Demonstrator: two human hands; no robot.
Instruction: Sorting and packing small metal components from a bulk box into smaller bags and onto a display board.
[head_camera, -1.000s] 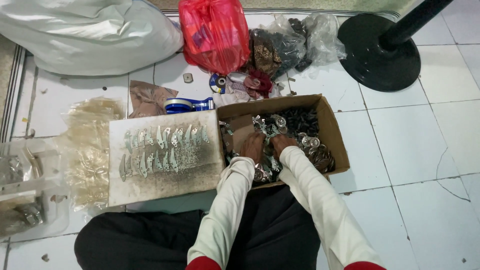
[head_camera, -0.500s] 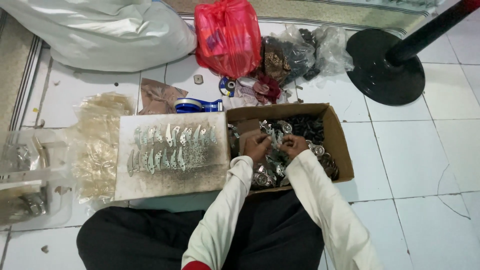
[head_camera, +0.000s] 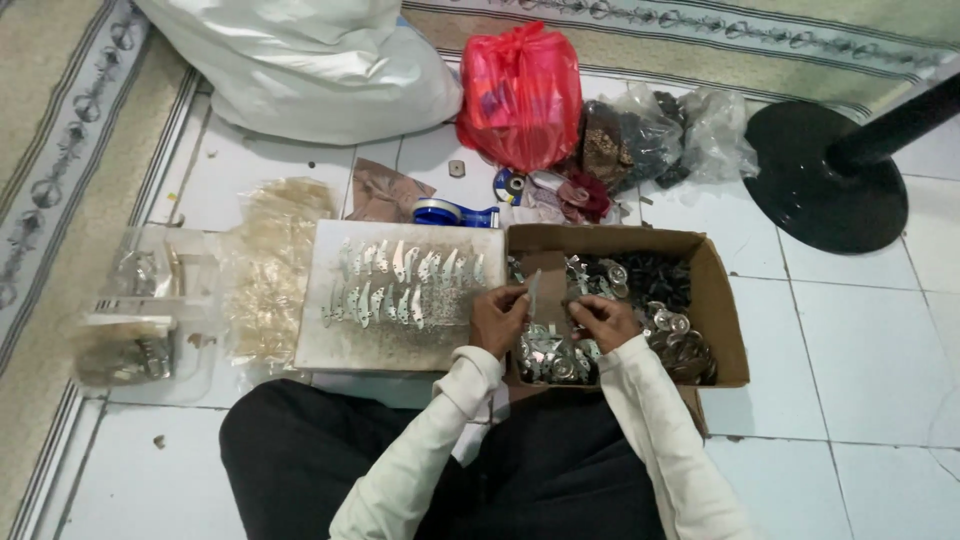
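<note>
While person sits on tiled floor (head_camera: 860, 350), head view: left hand (head_camera: 497, 318) holds thin metal blade piece (head_camera: 533, 292) upright, fingers pinched on its lower end, long axis near vertical. Right hand (head_camera: 603, 318) just right of it, fingers curled on small metal part; exact grip unclear. Both hands over cardboard box (head_camera: 722, 300) of metal parts. White board (head_camera: 400, 345) with laid-out blades lies left, nearer left hand.

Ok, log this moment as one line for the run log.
left hand: holds thin metal piece | right hand: over cardboard box | beside: board of metal blades
</note>
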